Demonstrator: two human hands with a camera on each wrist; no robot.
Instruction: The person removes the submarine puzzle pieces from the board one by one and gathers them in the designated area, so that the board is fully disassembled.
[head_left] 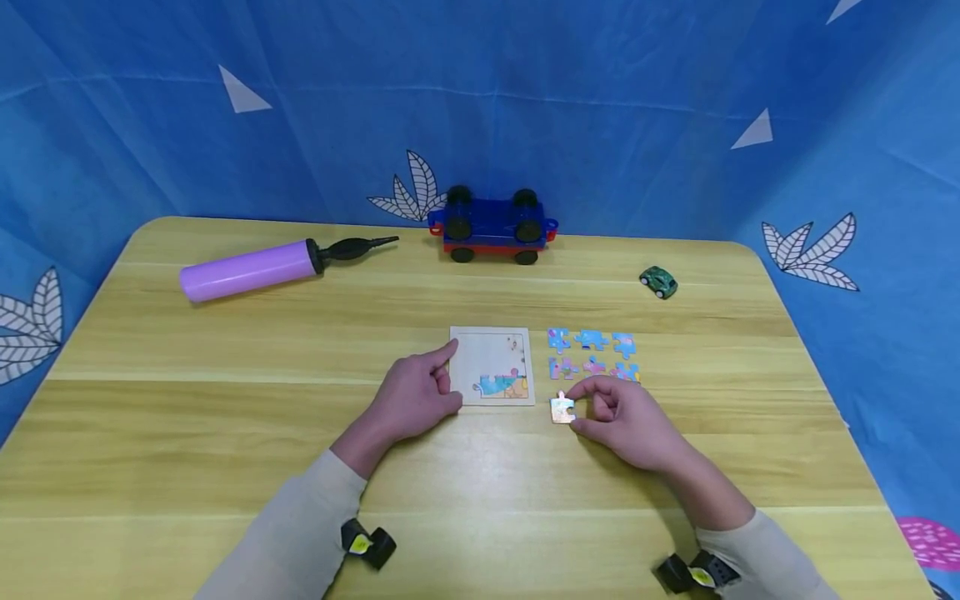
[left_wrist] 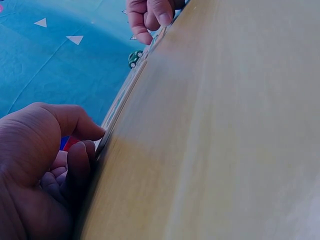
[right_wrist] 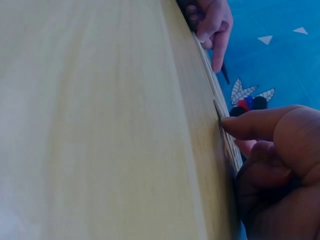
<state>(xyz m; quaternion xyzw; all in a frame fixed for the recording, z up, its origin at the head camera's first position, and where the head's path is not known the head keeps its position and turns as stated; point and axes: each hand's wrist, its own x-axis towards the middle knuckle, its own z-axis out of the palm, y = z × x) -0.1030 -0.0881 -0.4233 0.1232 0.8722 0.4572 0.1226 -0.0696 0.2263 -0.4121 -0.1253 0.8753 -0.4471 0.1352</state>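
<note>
In the head view a square puzzle board (head_left: 487, 354) lies flat, with a few joined pieces along its lower right part. My left hand (head_left: 416, 392) holds the board at its left side, index fingertip near the upper corner and thumb at the lower one. My right hand (head_left: 630, 421) pinches a light-coloured puzzle piece (head_left: 562, 408) by its right side, between thumb and index finger, just right of the board. Several loose puzzle pieces (head_left: 592, 339) lie in two rows above that hand. Both wrist views show the hands low along the table.
Toward the back left lies a purple hand pump (head_left: 251, 271) with a black nozzle. A blue and red toy wagon (head_left: 495, 225) stands at the back edge, and a small green toy car (head_left: 658, 282) is at the right. Blue patterned cloth (head_left: 600, 100) hangs behind the wooden table (head_left: 187, 467).
</note>
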